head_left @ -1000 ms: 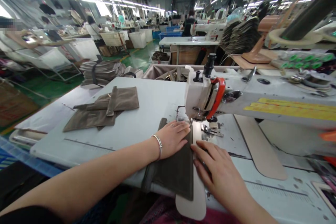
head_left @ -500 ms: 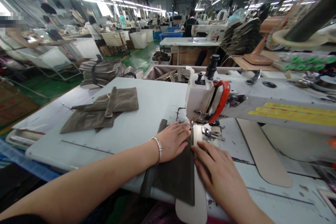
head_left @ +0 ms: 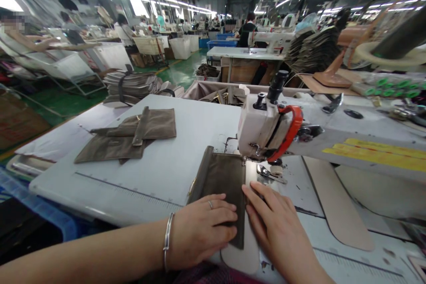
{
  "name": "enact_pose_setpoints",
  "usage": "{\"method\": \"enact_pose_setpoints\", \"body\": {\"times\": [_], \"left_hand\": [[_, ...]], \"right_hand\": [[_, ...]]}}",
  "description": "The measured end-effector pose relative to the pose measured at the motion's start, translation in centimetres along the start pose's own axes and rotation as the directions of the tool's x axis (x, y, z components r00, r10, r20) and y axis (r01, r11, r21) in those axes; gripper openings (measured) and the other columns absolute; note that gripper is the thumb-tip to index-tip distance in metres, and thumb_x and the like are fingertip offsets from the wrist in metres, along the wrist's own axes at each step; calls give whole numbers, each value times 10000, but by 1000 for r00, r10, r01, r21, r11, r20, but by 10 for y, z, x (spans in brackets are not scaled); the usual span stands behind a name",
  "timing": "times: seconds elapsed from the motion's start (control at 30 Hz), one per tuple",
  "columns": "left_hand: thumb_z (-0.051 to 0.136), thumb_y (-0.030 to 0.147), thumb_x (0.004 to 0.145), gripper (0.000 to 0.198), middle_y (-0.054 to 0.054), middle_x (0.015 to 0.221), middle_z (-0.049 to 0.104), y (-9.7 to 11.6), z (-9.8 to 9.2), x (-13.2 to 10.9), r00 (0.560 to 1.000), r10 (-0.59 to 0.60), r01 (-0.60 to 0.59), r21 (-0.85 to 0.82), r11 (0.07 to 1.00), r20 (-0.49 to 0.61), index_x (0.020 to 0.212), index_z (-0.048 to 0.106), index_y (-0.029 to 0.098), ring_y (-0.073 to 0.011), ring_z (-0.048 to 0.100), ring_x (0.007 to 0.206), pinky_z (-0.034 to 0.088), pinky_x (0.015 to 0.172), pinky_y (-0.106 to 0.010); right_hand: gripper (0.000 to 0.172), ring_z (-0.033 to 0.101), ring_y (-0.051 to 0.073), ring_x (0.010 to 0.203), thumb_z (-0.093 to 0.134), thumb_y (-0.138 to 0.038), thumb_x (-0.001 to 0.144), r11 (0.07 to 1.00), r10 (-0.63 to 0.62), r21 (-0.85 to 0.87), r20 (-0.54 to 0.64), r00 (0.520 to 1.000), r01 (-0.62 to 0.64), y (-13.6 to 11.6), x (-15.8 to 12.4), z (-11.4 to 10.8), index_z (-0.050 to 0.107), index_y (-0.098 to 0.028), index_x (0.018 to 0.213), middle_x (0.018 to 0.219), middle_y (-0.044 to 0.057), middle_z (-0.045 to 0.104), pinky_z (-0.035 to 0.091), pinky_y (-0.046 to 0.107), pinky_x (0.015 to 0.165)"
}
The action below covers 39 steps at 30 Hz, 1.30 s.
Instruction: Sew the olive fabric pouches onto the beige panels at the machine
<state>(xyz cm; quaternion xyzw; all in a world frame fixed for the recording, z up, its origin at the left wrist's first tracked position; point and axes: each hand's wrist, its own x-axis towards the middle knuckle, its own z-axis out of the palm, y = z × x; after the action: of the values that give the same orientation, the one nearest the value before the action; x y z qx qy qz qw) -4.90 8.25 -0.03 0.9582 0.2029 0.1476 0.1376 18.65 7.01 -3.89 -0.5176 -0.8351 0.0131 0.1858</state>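
Observation:
A dark grey-brown fabric pouch piece (head_left: 226, 173) lies at the sewing machine head (head_left: 258, 128), its right edge running up to the presser foot. Along its left side is a folded band, with a bit of gold metal (head_left: 192, 185) showing. My left hand (head_left: 203, 228) rests on the near part of the piece, fingers stretched out and a bracelet at the wrist. Beside the right edge, my right hand (head_left: 278, 222) lies with extended fingers touching the edge and the pale board (head_left: 241, 259) underneath. The needle tip is hard to make out.
More fabric pouches (head_left: 126, 135) lie overlapped on the left of the white table (head_left: 140, 175). Behind it stand a bundled stack (head_left: 129, 86) and a bin (head_left: 199, 91) of pieces. A thread cone (head_left: 404, 33) is at right. Other people work farther back.
My left hand has slid back toward me from near the needle, uncovering the upper part of the fabric. The piece sits slightly farther forward. My right hand has hardly moved.

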Motion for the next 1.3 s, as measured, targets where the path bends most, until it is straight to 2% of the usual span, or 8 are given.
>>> {"method": "enact_pose_setpoints", "body": {"times": [0.13,0.33,0.57,0.87,1.1,1.3], "left_hand": [[528,189,901,204,-24,1140,647,-11,5,5,999,23,-22,31,999,-32,1093,595,200,-161,504,1204,260,1165,-347],[506,153,915,209,-10,1156,648,-25,7,14,997,57,-54,64,997,-47,1108,580,185,-148,496,1208,263,1160,-330],[488,152,930,151,-38,1107,657,-40,-1,33,997,78,-73,167,983,-21,1014,612,163,-163,557,1112,342,1095,-346],[480,157,927,178,-73,1111,652,-65,-5,54,997,66,-74,222,972,43,1038,617,129,-193,569,1087,390,1030,-353],[485,155,921,180,-86,1083,650,-87,-2,69,999,29,-36,229,973,36,1032,625,136,-190,553,1099,416,998,-320],[455,154,936,205,-85,1111,641,-101,5,78,1000,-10,14,221,975,-19,1061,614,123,-179,540,1120,398,1032,-308]], "right_hand": [[405,441,247,1205,442,-267,972,1000,-4,2,-8,1000,4,1,-1,0,433,-265,1377,1377,64,449,372,424,936],[414,430,245,1217,424,-269,978,1000,-5,3,-3,1000,5,0,-1,-1,416,-264,1392,1387,59,439,372,420,934],[415,449,246,1194,431,-297,980,1000,-12,-8,-14,1000,12,0,0,0,418,-263,1394,1372,62,456,379,417,920],[398,473,254,1159,423,-303,982,1000,-19,-22,-13,1000,19,1,1,-2,442,-243,1375,1346,72,479,396,419,899],[375,493,256,1123,471,-316,963,999,-19,-50,30,999,20,8,19,-7,480,-239,1329,1285,59,529,408,428,906],[393,521,283,1089,488,-305,942,995,-29,-100,0,1000,29,17,36,-4,499,-209,1322,1277,85,551,430,455,902]]}}
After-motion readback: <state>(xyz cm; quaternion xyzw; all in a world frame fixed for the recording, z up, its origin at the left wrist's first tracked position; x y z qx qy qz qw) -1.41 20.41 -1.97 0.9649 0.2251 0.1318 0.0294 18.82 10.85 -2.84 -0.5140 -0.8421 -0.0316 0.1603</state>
